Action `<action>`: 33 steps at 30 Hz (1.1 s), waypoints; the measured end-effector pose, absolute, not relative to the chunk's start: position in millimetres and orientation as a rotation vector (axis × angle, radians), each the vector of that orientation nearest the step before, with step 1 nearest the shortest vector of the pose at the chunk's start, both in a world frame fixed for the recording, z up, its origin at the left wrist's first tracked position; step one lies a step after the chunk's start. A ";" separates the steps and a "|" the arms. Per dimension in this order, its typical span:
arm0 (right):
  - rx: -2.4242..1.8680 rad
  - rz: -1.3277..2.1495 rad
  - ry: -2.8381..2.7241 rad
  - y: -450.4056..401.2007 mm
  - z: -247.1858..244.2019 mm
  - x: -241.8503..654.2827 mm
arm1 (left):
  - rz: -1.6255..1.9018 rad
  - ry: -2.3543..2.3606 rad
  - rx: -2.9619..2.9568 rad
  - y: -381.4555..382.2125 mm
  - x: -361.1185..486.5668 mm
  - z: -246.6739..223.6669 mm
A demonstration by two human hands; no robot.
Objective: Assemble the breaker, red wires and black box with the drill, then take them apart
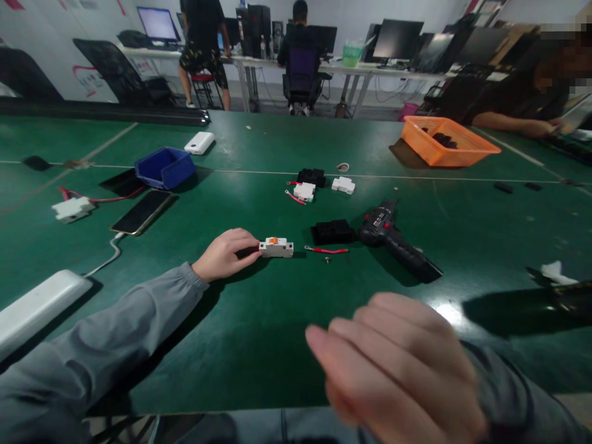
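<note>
My left hand [227, 254] pinches the left end of a white circuit breaker [276, 248] with an orange switch, on the green table. My right hand [398, 370] is raised near the camera at the lower right, blurred, its fingers curled; whatever they may hold is hidden. Right of the breaker lie a short red wire [327, 250], tiny screws [327, 260] and a black block [332, 232]. A black and red power screwdriver [398, 240] rests beyond them. Farther back, a white module [304, 192] with a red wire sits beside another white module [343, 185].
On the left are a phone [143, 212], a white power strip [44, 308], a blue bin [165, 167], a white box [200, 143] and a wired white module [73, 209]. An orange basket [448, 143] stands at the back right, near a seated person [522, 98].
</note>
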State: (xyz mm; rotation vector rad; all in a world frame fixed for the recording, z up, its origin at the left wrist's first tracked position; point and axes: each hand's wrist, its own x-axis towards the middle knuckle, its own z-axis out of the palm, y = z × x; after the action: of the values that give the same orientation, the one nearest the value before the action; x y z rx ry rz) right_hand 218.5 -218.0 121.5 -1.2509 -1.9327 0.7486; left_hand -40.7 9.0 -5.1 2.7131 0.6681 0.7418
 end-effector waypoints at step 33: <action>-1.672 0.110 -2.243 -119.3 -1.1 268.8 | 0.749 0.638 2.737 8.4 -41.0 -4.5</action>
State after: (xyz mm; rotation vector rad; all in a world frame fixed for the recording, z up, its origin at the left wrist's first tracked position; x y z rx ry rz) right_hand 268.8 -119.3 -1.1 -1.6719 -2.2431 0.1103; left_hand -41.0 8.4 -4.5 2.7374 0.6376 0.7487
